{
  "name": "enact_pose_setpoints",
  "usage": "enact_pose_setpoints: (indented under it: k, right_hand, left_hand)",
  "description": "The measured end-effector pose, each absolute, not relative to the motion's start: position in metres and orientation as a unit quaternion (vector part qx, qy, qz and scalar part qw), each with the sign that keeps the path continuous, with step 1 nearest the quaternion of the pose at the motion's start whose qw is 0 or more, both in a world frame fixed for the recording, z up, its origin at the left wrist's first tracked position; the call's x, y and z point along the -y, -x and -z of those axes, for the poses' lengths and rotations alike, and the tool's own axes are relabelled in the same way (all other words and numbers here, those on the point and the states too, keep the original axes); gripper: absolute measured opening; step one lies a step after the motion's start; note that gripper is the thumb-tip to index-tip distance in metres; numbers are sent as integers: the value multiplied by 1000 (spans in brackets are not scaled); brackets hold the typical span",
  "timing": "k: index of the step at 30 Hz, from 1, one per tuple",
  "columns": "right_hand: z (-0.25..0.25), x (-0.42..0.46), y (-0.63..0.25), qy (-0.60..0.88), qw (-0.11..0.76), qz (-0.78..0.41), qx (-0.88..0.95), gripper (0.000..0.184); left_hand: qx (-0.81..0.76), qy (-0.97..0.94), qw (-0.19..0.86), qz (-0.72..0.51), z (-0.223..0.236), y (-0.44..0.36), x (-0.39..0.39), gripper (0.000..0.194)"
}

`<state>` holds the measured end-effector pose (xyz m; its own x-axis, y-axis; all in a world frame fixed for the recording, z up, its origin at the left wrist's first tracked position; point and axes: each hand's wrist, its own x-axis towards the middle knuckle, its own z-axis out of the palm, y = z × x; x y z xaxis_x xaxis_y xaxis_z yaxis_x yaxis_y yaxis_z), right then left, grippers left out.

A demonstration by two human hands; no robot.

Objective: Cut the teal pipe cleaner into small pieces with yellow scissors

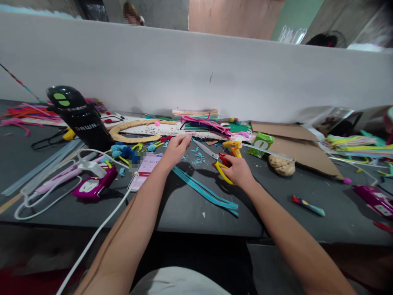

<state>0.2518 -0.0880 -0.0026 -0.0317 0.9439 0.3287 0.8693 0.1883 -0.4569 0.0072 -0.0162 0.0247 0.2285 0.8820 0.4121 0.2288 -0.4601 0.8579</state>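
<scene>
My right hand [241,170] grips a pair of scissors [208,150] by its yellow and red handles, and the blades point up and left toward my other hand. My left hand [178,149] is closed in a pinch just left of the blade tips; whatever its fingers hold is hidden or too small to tell. Small light-blue clippings [199,156] lie scattered on the table under the blades. Nearer to me, long light-blue pipe cleaners [205,189] run diagonally between my forearms. A phone [149,164] lies beside my left forearm, partly covered by it.
A black bottle [84,123] and a purple power strip [95,183] with white cables stand at left. Right of the scissors are a yellow glue gun [235,147], a green packet [260,144] and cardboard [294,153]. Pink pipe cleaners [208,123] lie before the white partition [196,69].
</scene>
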Motion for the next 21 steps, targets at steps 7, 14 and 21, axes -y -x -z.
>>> enact_pose_setpoints:
  k: [7,14,21]
  right_hand:
    - [5,86,-253,630,292,-68,716,35]
    - [5,87,-252,630,290,-75,716,37]
    - [4,89,-250,637,305,-78,704,40]
  left_hand:
    - [-387,-681,362,-505,-25,-7,16,33]
    - [-395,-687,354,-496,-24,-7,17,29]
    - [-403,-691,338,-496,-26,-8,19,28]
